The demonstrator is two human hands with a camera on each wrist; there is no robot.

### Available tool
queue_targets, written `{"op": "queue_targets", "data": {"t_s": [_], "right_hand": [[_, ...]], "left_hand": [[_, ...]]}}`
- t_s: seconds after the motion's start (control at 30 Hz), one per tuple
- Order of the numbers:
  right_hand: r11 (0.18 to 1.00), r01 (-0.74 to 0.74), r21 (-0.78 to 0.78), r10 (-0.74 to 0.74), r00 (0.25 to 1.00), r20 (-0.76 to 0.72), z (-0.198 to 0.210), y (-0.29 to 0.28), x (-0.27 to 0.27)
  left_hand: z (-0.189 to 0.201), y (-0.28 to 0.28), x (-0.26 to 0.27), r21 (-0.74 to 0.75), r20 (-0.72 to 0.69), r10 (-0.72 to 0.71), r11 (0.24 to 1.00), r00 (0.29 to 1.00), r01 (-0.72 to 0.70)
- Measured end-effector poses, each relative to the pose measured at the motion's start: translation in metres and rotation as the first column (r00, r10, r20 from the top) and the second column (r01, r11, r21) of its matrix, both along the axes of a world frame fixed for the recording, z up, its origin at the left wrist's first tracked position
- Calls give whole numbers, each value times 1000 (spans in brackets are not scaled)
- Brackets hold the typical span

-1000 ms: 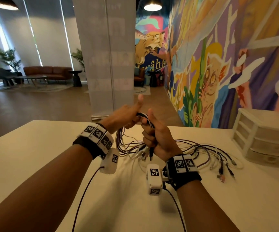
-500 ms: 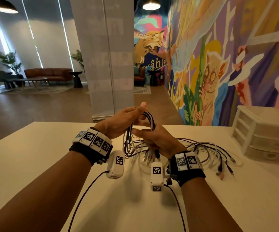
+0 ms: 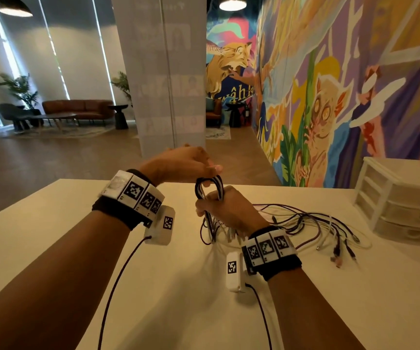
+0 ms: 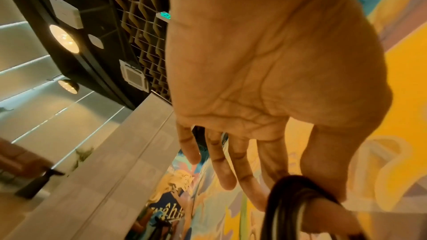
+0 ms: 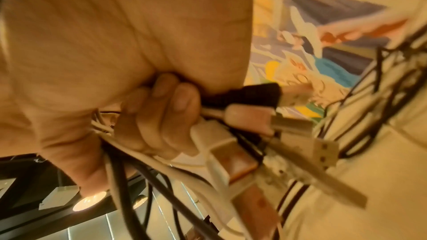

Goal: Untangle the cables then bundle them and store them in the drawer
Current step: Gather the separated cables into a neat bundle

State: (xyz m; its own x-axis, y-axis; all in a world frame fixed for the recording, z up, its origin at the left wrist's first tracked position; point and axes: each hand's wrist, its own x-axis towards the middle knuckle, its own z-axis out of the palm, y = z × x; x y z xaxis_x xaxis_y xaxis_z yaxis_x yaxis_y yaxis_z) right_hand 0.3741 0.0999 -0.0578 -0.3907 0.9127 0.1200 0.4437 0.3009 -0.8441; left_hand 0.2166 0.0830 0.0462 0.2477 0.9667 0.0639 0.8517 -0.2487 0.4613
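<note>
**Cable bundling: hand and cable positions**

The table [image 3: 77,248] carries all items. The drawer unit [image 3: 403,198] stands at its far right edge, drawers closed. The loose cables [image 3: 312,223] lie spread on the table between the drawer unit and the right hand, their plugs pointing toward the near right.

The right hand [image 3: 229,210] is raised above the table, fingers [image 5: 161,116] curled tight round a folded cable bundle [image 3: 210,188]. The fold stands as a loop above the fist; USB plugs [image 5: 300,134] stick out below it.

The left hand [image 3: 178,164] is over the loop. Its fingers [image 4: 221,167] are straight and slightly spread; the thumb rests on the top of the loop [image 4: 298,189].
</note>
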Motion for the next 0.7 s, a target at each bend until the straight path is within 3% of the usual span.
{"op": "queue_targets", "data": {"t_s": [0.17, 0.27, 0.37, 0.53, 0.7], "right_hand": [[993, 61, 105, -74, 988, 133, 0, 0, -15], [957, 149, 248, -202, 958, 205, -1, 1, -17], [920, 206, 333, -292, 927, 234, -3, 1, -12], [928, 204, 313, -266, 949, 168, -8, 5, -10], [972, 60, 226, -119, 959, 259, -10, 8, -7]], "left_hand": [[-17, 7, 2, 46, 156, 184, 980, 970, -194], [-34, 10, 9, 80, 277, 257, 954, 926, -288], [-40, 12, 15, 90, 295, 294, 939, 909, -333], [-38, 10, 28, 89, 367, 261, 946, 893, -313], [-41, 5, 30, 4, 498, 161, 982, 852, -189]]}}
